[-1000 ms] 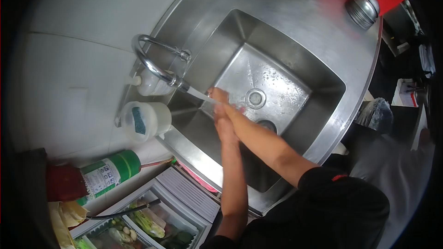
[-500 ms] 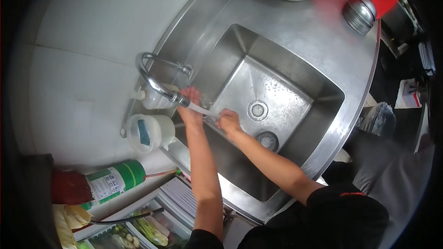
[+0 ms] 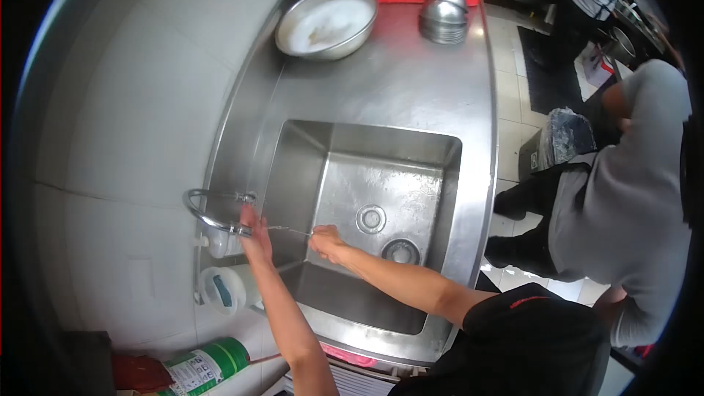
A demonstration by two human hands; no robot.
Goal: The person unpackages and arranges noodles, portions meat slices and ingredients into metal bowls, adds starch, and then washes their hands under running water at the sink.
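Observation:
My left hand (image 3: 256,236) reaches up behind the spout of the chrome tap (image 3: 209,218). Its fingers close at the tap's base, where they hide the handle. A thin trickle of water runs sideways from the spout toward my right hand (image 3: 328,243). That hand is curled into a fist above the left part of the steel sink (image 3: 381,172), and nothing shows in its fingers. In the sink floor are a round drain (image 3: 371,218) and a dark strainer (image 3: 401,251).
A metal bowl of foamy water (image 3: 328,23) and stacked metal bowls (image 3: 444,17) stand on the counter. A white tub (image 3: 222,290) and a plastic jug (image 3: 222,243) sit by the wall. A co-worker in grey (image 3: 623,183) stands close on the right, beside a bin (image 3: 561,139).
The water has thinned from a full stream to a trickle. My left hand has come closer to the tap's base. The view has swung right, bringing co-workers in.

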